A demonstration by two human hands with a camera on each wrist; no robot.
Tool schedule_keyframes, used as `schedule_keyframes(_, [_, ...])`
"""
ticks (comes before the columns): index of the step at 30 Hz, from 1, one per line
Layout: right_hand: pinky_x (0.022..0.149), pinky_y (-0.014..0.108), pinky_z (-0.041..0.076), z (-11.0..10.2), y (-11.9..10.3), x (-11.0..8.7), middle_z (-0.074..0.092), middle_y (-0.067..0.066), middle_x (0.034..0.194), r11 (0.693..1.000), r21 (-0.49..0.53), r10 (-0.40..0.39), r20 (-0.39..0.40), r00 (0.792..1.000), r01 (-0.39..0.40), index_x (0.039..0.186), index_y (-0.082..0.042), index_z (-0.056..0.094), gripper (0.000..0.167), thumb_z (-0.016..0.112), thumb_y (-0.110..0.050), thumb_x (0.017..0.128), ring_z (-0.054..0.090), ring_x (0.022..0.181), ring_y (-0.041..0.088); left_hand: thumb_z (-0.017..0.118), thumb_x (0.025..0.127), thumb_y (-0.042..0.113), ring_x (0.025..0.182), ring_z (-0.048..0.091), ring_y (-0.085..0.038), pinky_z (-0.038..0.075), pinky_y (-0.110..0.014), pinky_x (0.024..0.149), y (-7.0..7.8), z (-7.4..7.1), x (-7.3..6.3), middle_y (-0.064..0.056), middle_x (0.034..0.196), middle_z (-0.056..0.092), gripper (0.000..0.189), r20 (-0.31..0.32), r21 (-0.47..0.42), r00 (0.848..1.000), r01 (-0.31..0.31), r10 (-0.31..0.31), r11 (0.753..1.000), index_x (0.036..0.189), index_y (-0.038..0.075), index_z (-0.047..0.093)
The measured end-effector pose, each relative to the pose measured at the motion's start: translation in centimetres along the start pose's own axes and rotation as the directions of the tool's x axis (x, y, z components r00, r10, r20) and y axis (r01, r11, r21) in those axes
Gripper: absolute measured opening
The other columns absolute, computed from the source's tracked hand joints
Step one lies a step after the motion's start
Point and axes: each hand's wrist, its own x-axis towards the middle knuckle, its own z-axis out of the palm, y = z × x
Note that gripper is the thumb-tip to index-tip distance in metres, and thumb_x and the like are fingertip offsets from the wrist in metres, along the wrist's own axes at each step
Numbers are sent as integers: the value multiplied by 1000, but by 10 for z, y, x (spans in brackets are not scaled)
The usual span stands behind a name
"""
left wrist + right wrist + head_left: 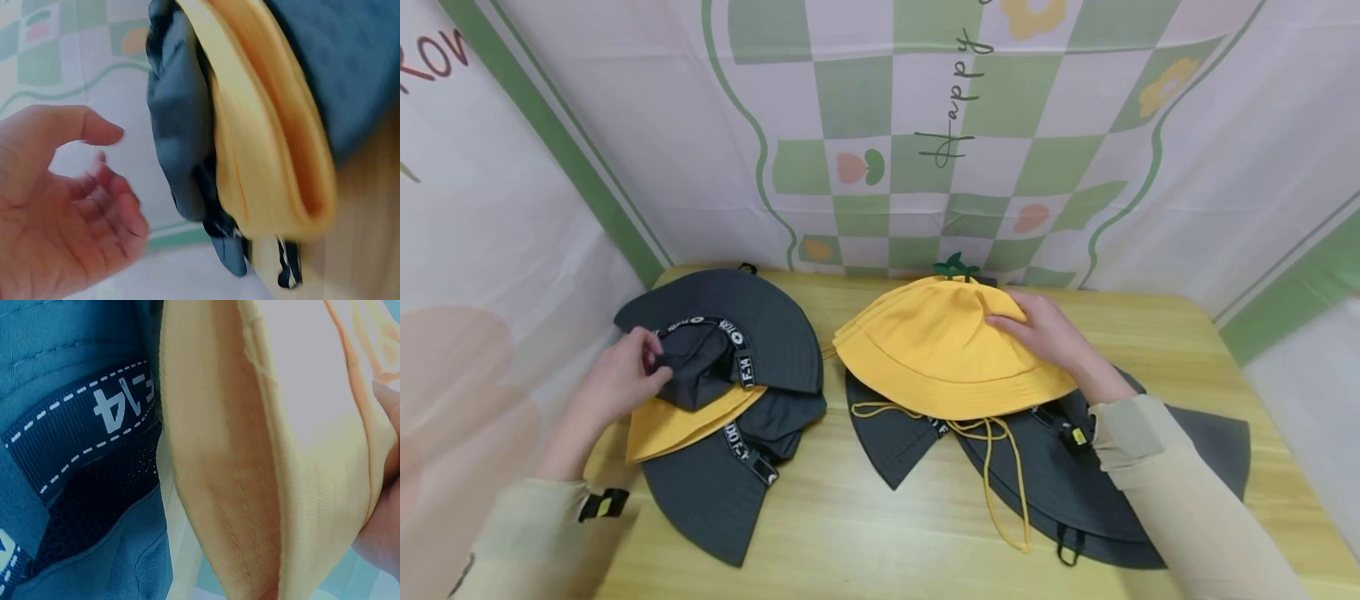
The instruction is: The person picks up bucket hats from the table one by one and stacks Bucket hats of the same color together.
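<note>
On the right, a yellow bucket hat [940, 350] with a green sprout on top and yellow cords lies over several dark hats [1075, 492]. My right hand [1048, 333] pinches its crown from the right side, thumb in front; the other fingers are mostly hidden behind the cloth. At the left, a dark wide-brimmed hat [786, 333] with a lettered band rests on a folded yellow hat [692, 429], above another dark hat [707, 508]. Beside this pile, my left hand [75, 206] has loosely bent fingers, apart from the cloth and holding nothing.
The hats lie on a light wooden table [850, 533]. A printed cloth [925, 108] with green checks hangs right behind its back edge, and more white cloth [497, 217] stands at the left side.
</note>
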Motion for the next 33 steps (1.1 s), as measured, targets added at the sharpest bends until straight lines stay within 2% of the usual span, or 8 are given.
schedule_keyframes(6, [65, 28, 41, 0, -1, 0, 61, 9, 84, 1000, 4, -3, -8, 1000, 3, 110, -6, 65, 20, 62, -23, 100, 51, 70, 18, 68, 88, 17, 80, 55, -33, 44, -40, 71, -15, -2, -5, -24, 91, 54, 35, 146, 45, 984, 92, -98, 995, 102, -7, 47])
schedule_keyframes(16, [66, 28, 41, -1, -2, -1, 60, 10, 85, 1000, 7, 7, 0, 1000, -7, 111, -5, 65, 21, 62, -23, 100, 51, 70, 18, 50, 102, 39, 93, 64, -47, 52, -51, 78, -24, -2, -3, -34, 107, 65, 59, 324, 214, 913, 184, -247, 959, 114, -19, 55])
schedule_keyframes(20, [65, 27, 41, -1, -1, 0, 60, 10, 84, 1000, 9, 7, 1, 1000, -7, 111, -5, 65, 21, 62, -23, 100, 51, 69, 17, 39, 105, 48, 68, 63, -33, 50, -40, 65, -21, -1, -1, -22, 76, 66, 65, 388, 252, 882, 178, -267, 951, 82, -8, 64])
schedule_keyframes(23, [64, 27, 41, 0, 0, 0, 61, 10, 84, 1000, 14, 5, 3, 1000, -5, 112, -4, 65, 22, 62, -23, 100, 51, 68, 17, 36, 106, 51, 59, 58, -22, 47, -36, 63, -20, 0, 0, -13, 67, 61, 67, 424, 224, 866, 182, -264, 957, 84, -7, 62])
schedule_keyframes(25, [64, 27, 41, 0, 0, 0, 61, 10, 84, 1000, 18, 7, 5, 1000, -7, 112, -4, 65, 23, 62, -24, 100, 51, 68, 16, 35, 105, 52, 67, 63, -26, 51, -41, 69, -20, 0, 1, -23, 81, 66, 74, 426, 198, 865, 197, -265, 960, 105, -18, 59])
schedule_keyframes(29, [64, 26, 42, 1, 1, 1, 61, 9, 84, 1000, 21, 15, 10, 1000, -16, 113, -6, 65, 23, 61, -25, 101, 52, 68, 17, 40, 105, 50, 90, 65, -45, 52, -52, 81, -25, 3, 2, -42, 112, 61, 79, 375, 167, 896, 187, -238, 968, 125, -27, 47])
schedule_keyframes(31, [64, 26, 42, 1, 2, 1, 61, 10, 85, 1000, 23, 20, 12, 1000, -20, 114, -6, 65, 24, 61, -25, 101, 52, 68, 17, 43, 105, 47, 88, 64, -46, 52, -50, 76, -29, 5, 3, -41, 104, 61, 75, 342, 151, 914, 178, -221, 972, 121, -26, 50])
schedule_keyframes(33, [65, 27, 42, 2, 2, 1, 62, 10, 85, 999, 21, 24, 14, 1000, -24, 114, -6, 65, 24, 61, -25, 101, 52, 69, 17, 45, 105, 45, 74, 60, -39, 49, -44, 67, -31, 7, 5, -30, 84, 60, 69, 316, 111, 926, 181, -208, 977, 114, -23, 53])
